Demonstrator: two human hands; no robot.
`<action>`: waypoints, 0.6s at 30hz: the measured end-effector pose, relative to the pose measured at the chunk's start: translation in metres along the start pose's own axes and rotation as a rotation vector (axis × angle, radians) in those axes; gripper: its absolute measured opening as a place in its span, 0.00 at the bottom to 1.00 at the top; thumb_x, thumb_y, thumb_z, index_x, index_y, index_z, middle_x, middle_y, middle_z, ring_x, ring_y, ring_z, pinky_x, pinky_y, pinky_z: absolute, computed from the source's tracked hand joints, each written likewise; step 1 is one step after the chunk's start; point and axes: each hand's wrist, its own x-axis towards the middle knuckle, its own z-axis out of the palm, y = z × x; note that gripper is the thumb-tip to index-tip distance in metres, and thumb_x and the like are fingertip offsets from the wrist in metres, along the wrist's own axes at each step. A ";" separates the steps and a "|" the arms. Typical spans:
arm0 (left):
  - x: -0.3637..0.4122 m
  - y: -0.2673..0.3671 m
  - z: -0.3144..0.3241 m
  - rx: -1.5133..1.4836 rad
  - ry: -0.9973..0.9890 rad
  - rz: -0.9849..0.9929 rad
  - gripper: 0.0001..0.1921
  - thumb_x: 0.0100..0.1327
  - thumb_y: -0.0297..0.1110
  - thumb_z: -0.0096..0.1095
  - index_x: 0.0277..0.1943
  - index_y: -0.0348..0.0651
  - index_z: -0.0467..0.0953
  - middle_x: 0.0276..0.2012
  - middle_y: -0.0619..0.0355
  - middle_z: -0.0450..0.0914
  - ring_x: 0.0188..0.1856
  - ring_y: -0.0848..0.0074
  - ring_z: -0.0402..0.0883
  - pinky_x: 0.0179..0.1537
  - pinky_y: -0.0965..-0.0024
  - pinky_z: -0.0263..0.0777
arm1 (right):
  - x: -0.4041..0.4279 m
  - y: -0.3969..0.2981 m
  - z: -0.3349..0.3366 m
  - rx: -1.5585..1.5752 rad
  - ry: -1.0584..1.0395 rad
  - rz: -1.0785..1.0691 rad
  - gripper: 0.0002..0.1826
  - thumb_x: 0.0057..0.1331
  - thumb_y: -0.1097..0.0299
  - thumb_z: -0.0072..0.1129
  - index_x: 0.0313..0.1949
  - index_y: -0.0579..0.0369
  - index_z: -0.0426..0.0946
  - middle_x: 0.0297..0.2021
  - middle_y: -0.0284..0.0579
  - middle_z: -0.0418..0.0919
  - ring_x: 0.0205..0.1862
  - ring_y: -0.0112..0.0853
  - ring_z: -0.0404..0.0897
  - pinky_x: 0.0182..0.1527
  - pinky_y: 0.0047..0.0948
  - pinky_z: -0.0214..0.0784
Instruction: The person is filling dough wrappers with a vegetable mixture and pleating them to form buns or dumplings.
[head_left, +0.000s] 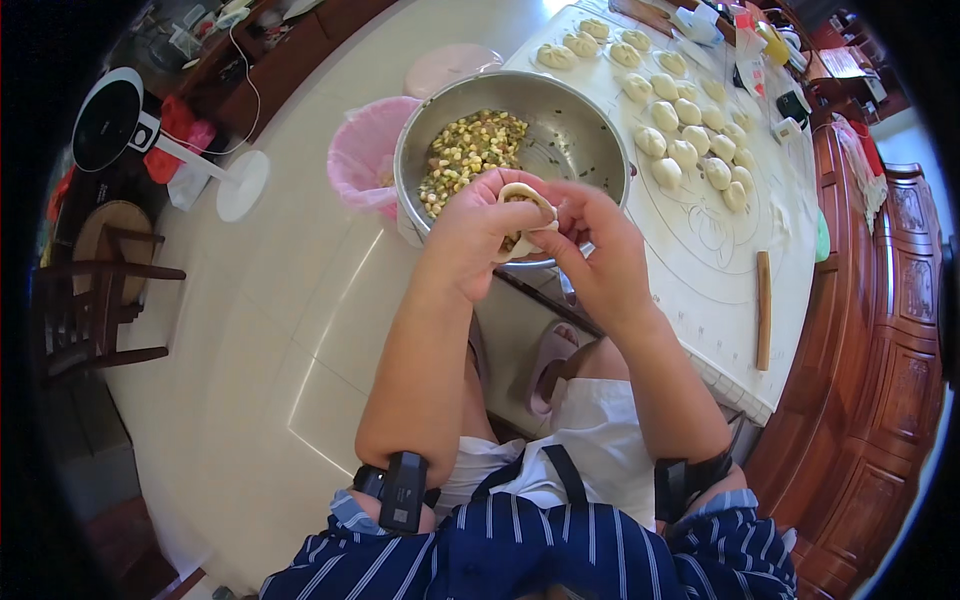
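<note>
Between both hands is a round dough wrapper (531, 193) with filling showing in its opening. My left hand (476, 229) cups it from the left, its thumb lying across the filling. At the right edge, my right hand (600, 244) pinches the dough between thumb and fingers. Just beyond my hands stands a large steel bowl (592, 112). Chopped filling with yellow kernels and green bits (476, 146) is heaped in the bowl's left side. The underside of the wrapper is hidden by my fingers.
Right of the bowl, a white table (675, 277) holds dough balls (666, 172), several pleated buns (556, 56) and a wooden rolling pin (763, 311). A pink-lined bin (360, 161) stands left of the bowl. Further left are a white-stemmed fan (199, 157) and a wooden chair (105, 300).
</note>
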 end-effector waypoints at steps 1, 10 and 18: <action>0.001 -0.001 -0.003 0.028 -0.012 0.007 0.12 0.55 0.21 0.63 0.43 0.41 0.74 0.37 0.57 0.79 0.38 0.75 0.81 0.38 0.70 0.77 | -0.001 0.002 0.000 0.000 0.003 0.003 0.14 0.57 0.78 0.64 0.44 0.57 0.76 0.30 0.43 0.75 0.28 0.30 0.75 0.32 0.28 0.70; -0.007 0.012 0.004 -0.168 -0.075 -0.058 0.14 0.61 0.31 0.54 0.49 0.37 0.72 0.45 0.47 0.78 0.44 0.67 0.80 0.46 0.64 0.78 | -0.007 0.020 -0.001 0.031 0.225 -0.027 0.09 0.58 0.77 0.64 0.39 0.59 0.77 0.30 0.43 0.76 0.29 0.27 0.77 0.33 0.24 0.71; -0.004 -0.011 0.030 -0.300 0.074 0.168 0.17 0.65 0.38 0.43 0.51 0.39 0.70 0.48 0.46 0.77 0.50 0.61 0.78 0.49 0.52 0.74 | 0.001 0.005 0.001 -0.129 0.275 -0.123 0.07 0.59 0.76 0.64 0.37 0.58 0.77 0.29 0.42 0.75 0.28 0.29 0.77 0.33 0.24 0.71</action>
